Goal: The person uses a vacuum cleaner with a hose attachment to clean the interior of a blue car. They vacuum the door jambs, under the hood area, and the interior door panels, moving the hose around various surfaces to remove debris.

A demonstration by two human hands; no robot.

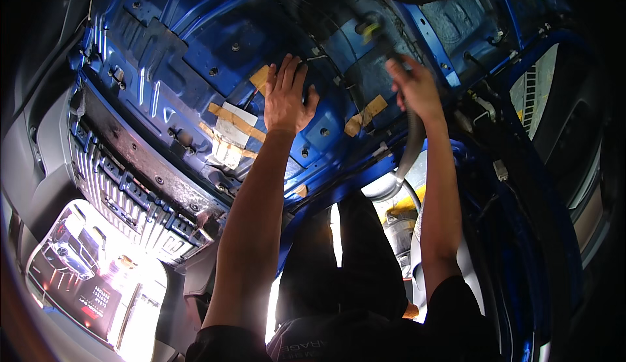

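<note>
My left hand (288, 98) lies flat on the bare blue metal floor (222, 43) of a stripped vehicle interior, its fingers stretched out. Strips of tan masking tape (236, 122) and a white patch (231, 134) are stuck to the metal beside it. On the right, my right hand (417, 91) is closed round the end of a grey vacuum hose (411, 144). A dark, motion-smeared nozzle seems to reach forward from that hand, near a yellow-green spot (370, 33). Another piece of tape (366, 115) sits on the floor between my hands.
Wiring (352, 91) crosses the floor between my hands. Bolts and studs (305, 152) stick up from the metal. A ribbed sill panel (124, 192) runs along the left. Below, the hose leads down to a pale round machine (385, 187). Dark door trim (567, 134) borders the right.
</note>
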